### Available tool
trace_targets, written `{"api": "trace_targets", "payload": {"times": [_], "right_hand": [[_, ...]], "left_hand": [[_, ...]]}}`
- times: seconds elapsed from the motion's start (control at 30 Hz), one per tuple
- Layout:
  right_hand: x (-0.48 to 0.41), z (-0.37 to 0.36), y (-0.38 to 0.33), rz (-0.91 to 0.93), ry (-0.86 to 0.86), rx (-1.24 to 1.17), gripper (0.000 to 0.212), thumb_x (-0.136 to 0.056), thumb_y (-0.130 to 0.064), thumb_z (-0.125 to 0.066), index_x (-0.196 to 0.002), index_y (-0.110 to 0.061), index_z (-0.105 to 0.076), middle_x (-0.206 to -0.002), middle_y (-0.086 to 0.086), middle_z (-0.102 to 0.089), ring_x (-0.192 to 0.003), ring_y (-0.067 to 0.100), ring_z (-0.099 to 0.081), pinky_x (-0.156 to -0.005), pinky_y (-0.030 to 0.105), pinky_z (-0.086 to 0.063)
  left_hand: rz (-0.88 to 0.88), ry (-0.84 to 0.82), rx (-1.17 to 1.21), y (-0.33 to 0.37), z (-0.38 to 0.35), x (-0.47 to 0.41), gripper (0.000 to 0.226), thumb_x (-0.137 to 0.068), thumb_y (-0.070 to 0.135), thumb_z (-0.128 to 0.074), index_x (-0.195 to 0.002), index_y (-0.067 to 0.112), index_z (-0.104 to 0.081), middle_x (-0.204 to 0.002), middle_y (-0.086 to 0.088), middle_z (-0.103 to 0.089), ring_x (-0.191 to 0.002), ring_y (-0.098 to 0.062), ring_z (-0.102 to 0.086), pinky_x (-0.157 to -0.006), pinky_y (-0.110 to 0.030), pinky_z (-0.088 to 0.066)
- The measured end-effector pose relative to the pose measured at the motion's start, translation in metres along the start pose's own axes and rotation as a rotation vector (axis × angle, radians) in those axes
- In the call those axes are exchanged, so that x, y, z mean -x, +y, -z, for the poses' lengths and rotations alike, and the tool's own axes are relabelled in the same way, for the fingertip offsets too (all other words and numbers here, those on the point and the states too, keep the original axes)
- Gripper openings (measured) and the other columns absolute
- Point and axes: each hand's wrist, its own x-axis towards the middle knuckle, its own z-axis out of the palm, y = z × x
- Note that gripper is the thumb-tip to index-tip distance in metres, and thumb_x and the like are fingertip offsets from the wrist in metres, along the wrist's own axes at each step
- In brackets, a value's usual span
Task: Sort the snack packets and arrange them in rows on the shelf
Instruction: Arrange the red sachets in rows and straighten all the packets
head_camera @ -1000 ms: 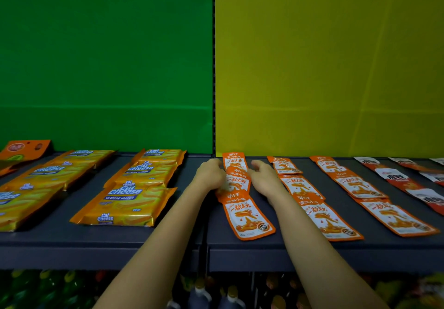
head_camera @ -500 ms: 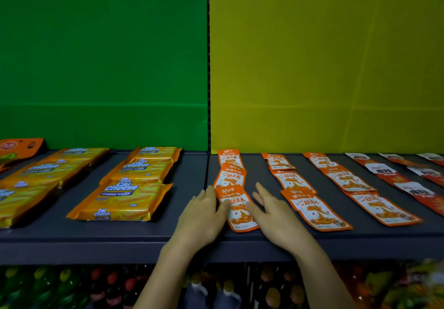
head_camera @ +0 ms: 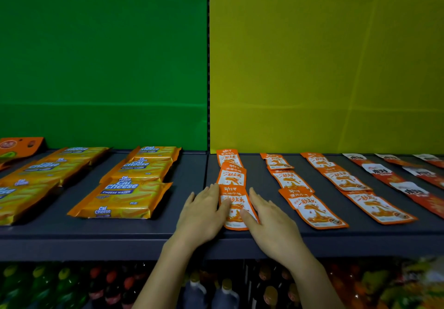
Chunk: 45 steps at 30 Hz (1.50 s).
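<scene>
printed "cal cheese" with "cheese wafer" on a blue band, on the yellow wafer packs point(head_camera: 125, 195). chinese lettering, "一秒上头" across the middle, on the orange sachets point(head_camera: 312, 206). black chinese characters on white, too blurred to read, on the red-and-white packets point(head_camera: 382, 171).

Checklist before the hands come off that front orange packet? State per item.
1. Left hand and right hand flat against the packet's sides, gripping nothing: ok.
2. Front packet flat on the shelf, inside its front edge: ok.
3. Same print as middle packet and back packet: ok.
4. Apart from the neighbouring row: ok.
5. Row straight front to back: cannot tell, the wide-angle view skews it.
</scene>
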Motion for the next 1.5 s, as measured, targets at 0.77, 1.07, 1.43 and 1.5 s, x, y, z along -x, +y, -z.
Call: {"api": "trace_targets", "payload": {"times": [0.77,1.07,1.43,1.5], "right_hand": [[-0.048,0.007,-0.107,0.181,0.111,-0.178,0.048,-0.099,-0.028,-0.039,-0.145,-0.015,-0.032,-0.152,0.002,-0.035,-0.140,0.017,-0.031,-0.109,0.024,-0.024],[-0.084,-0.051,-0.164,-0.088,-0.037,-0.522,0.059,-0.099,-0.033,-0.039,-0.148,-0.007,-0.021,-0.156,0.007,-0.024,-0.142,0.021,-0.028,-0.112,0.031,-0.025],[-0.082,-0.070,-0.181,-0.133,-0.006,-0.754,0.050,-0.101,-0.030,-0.035,-0.148,-0.022,-0.023,-0.149,0.000,-0.037,-0.128,0.017,-0.047,-0.105,0.032,-0.040],[-0.082,-0.070,-0.183,-0.101,-0.037,-0.729,0.047,-0.101,-0.028,-0.035,-0.147,-0.023,-0.025,-0.140,-0.005,-0.045,-0.114,0.011,-0.051,-0.095,0.026,-0.042]], "left_hand": [[-0.001,0.339,0.080,-0.107,0.123,0.006,0.037,-0.096,0.026,-0.044,-0.128,0.010,-0.052,-0.132,-0.009,-0.057,-0.124,-0.026,-0.050,-0.102,-0.036,-0.039],[0.221,0.081,0.512,-0.175,0.130,-0.002,0.046,-0.097,0.027,-0.043,-0.139,0.009,-0.036,-0.145,-0.007,-0.039,-0.133,-0.024,-0.040,-0.107,-0.032,-0.030],[0.148,0.048,0.637,-0.191,0.116,-0.002,0.041,-0.096,0.019,-0.045,-0.136,0.015,-0.037,-0.139,-0.007,-0.047,-0.123,-0.024,-0.050,-0.107,-0.037,-0.038],[0.121,0.049,0.617,-0.190,0.115,-0.002,0.044,-0.097,0.019,-0.043,-0.140,0.016,-0.033,-0.141,-0.005,-0.045,-0.124,-0.023,-0.049,-0.102,-0.030,-0.037]]}}
